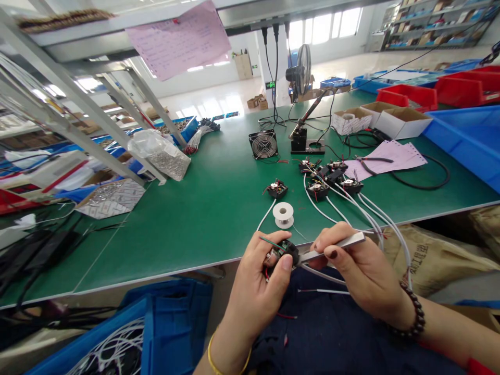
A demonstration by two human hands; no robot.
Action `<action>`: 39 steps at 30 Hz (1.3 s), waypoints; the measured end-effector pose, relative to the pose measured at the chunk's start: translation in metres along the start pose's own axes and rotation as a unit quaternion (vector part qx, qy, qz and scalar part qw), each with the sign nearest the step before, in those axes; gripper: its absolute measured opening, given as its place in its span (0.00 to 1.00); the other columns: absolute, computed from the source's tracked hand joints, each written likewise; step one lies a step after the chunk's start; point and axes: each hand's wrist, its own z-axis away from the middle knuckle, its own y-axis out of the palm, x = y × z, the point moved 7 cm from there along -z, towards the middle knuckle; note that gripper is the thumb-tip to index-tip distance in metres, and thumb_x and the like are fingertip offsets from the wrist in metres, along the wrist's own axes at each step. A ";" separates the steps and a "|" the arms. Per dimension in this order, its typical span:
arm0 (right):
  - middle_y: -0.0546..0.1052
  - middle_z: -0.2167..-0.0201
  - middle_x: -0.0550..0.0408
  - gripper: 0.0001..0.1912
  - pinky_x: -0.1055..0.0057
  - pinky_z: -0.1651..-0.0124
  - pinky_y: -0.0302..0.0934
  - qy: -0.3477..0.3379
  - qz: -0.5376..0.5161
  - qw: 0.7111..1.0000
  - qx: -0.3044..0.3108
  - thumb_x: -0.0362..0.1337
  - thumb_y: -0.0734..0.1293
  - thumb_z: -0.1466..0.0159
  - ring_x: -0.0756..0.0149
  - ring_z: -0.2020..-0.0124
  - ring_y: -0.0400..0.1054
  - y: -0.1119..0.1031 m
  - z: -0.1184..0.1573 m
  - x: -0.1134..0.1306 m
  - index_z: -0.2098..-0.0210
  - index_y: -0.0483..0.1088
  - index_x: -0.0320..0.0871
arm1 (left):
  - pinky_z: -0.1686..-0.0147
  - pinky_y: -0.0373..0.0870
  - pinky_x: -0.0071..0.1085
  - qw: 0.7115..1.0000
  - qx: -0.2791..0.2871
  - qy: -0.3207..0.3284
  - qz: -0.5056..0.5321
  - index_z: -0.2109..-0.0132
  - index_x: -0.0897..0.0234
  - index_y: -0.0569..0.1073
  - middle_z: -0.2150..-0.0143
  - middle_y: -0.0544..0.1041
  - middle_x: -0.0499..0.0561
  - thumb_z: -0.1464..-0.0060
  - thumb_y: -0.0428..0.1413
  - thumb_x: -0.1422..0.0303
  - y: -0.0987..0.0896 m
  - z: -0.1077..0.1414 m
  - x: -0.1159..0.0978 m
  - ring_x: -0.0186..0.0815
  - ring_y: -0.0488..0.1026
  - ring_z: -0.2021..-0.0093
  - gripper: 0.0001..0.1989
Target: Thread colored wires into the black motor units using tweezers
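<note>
My left hand (260, 281) is closed around a small black electronic module (287, 253) with a green circuit board and red and green wires showing. My right hand (357, 271) grips a pair of silver metal tweezers (351, 240); their narrow end meets the module's right side, and the exact contact is hidden. Just beyond my hands stands a white solder spool (283, 214), with a thin strand running off it. A similar module (277, 188) with a white cable sits behind the spool. To its right lies a cluster of more such modules (318, 188) with white cables.
A soldering iron (312, 112) rests in its stand beside a small black fan (263, 145). Pliers (367, 165) lie on pink paper (398, 156). A blue bin (469, 135) is at right; another blue bin (146, 333) with white cables stands below the table's front edge (156, 273).
</note>
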 end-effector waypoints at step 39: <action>0.76 0.70 0.57 0.18 0.73 0.67 0.72 0.078 -0.107 0.991 -0.004 0.50 0.66 0.21 0.67 0.70 0.75 0.002 -0.005 -0.019 0.62 0.76 0.45 | 0.52 0.68 0.34 1.000 0.026 -0.012 0.003 0.45 0.58 0.79 0.54 0.78 0.52 0.29 0.54 0.55 0.005 -0.002 0.001 0.40 0.74 0.56 0.16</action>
